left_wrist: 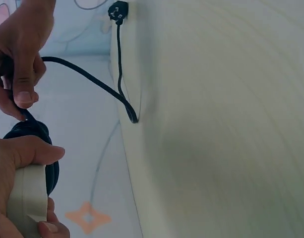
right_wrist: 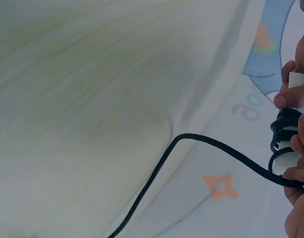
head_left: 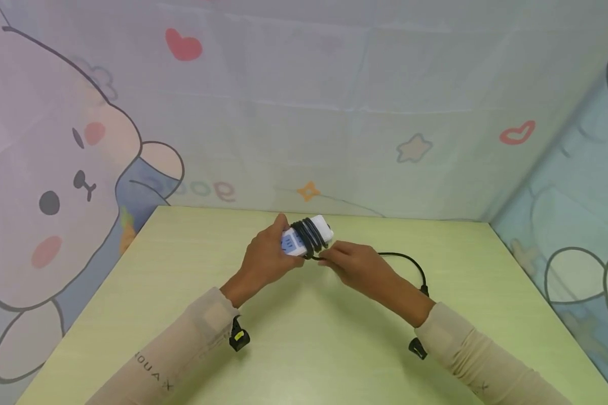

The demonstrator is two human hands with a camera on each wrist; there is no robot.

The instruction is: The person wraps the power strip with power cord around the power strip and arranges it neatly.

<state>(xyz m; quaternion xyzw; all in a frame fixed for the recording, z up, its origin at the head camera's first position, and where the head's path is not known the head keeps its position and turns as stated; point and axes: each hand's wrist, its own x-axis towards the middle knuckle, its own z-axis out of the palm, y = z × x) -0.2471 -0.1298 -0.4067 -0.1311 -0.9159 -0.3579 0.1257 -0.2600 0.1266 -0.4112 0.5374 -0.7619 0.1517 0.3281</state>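
A white power strip [head_left: 322, 227] with a blue printed label is held above the table, tilted. My left hand [head_left: 266, 254] grips its near end, thumb on one side and fingers on the other. Several turns of black cord [head_left: 310, 235] wrap around its body. Close beside the far end, my right hand [head_left: 360, 267] pinches the cord where it leaves the coils. From there the loose length runs down to the table, and its black plug [left_wrist: 118, 11] lies near the table's edge, prongs showing in the left wrist view. My fingers partly hide the strip in both wrist views.
Under both hands spreads a pale yellow-green table [head_left: 304, 349]. A cartoon-printed cloth [head_left: 304, 112] hangs behind it and along the sides. Dark wrist camera mounts [head_left: 239, 337] hang below both sleeves.
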